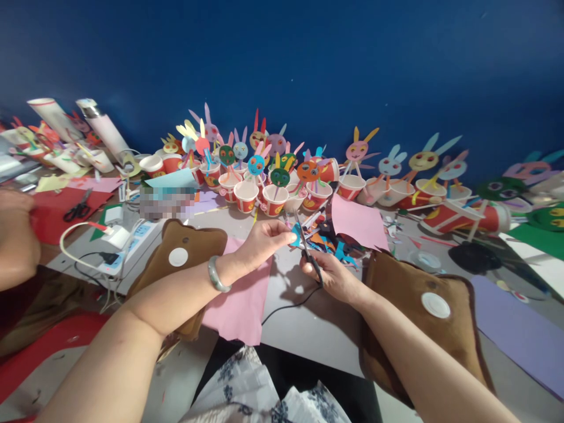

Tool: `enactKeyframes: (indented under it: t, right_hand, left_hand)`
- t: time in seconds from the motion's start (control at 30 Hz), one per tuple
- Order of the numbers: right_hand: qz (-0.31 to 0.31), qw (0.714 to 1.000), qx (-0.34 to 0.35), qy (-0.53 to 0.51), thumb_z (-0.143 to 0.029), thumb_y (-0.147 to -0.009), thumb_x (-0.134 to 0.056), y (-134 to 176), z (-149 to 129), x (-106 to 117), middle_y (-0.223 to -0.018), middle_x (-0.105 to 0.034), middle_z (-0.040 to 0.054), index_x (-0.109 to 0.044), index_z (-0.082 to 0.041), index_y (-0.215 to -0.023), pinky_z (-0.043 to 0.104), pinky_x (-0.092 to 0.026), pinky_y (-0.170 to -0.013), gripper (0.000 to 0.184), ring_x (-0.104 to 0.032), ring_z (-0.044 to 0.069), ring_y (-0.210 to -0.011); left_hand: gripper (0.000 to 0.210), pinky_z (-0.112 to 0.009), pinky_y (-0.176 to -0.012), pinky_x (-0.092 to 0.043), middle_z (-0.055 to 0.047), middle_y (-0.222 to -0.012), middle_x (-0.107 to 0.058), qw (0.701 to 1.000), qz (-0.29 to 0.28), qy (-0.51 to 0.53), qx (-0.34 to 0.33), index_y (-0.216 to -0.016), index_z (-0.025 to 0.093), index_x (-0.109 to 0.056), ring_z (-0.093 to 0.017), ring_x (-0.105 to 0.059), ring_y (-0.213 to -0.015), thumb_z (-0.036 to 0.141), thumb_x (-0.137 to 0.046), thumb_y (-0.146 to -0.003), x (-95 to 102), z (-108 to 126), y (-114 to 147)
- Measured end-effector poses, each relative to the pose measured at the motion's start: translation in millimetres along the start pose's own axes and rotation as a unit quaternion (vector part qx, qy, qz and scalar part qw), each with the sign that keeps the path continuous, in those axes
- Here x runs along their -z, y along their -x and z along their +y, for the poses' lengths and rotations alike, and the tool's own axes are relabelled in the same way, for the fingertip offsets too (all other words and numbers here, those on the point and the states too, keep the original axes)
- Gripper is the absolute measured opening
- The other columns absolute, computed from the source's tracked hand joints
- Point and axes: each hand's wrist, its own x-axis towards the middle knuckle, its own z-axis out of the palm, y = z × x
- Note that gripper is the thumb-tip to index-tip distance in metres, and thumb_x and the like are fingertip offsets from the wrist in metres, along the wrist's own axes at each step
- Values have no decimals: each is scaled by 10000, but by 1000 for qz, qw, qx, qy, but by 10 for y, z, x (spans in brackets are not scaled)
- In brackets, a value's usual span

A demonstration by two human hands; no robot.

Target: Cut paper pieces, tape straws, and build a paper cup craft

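Between the thumb and fingers of my left hand (271,238) is a small piece of blue paper (296,235). My right hand (332,276) is closed around the black handles of a pair of scissors (307,249), whose blades point up and away beside the blue paper. Whether the blades touch the paper I cannot tell. Just beyond my hands lie blue and orange paper scraps (341,249). Under my left wrist a sheet of pink paper (240,294) hangs slightly over the table's near edge.
Paper cups (245,197) with paper rabbit figures line the blue wall. Brown cushion-like pads (191,247) (409,329) lie on either side. A power strip (134,244) with cables stands left, near another person's arm (17,241). Another pair of scissors (78,207) rests on red paper.
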Motion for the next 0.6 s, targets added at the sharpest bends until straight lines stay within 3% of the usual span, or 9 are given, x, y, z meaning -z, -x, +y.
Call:
enactKeyframes:
  t: [0.23, 0.6]
  right_hand:
    - [-9, 1000, 10, 9, -808, -817, -488, -2, 17, 33, -633, -394, -24, -468, -188, -665, 266, -285, -537, 639, -345, 116, -607]
    - [-40, 999, 2, -3, -813, -773, -550, 0, 19, 173, -617, -342, -40, -430, -195, -625, 262, -247, -529, 647, -302, 108, -598]
  left_hand:
    - [231, -229, -592, -396, 19, -611, -608, 1000, 6, -8, -3, -659, 133, -637, -71, -499, -588, 303, -792, -674, 13, -11, -6]
    - [236, -229, -592, -385, 21, -620, -602, 1000, -5, -12, -6, -667, 138, -624, -67, -486, -586, 307, -789, -683, 37, -32, -14]
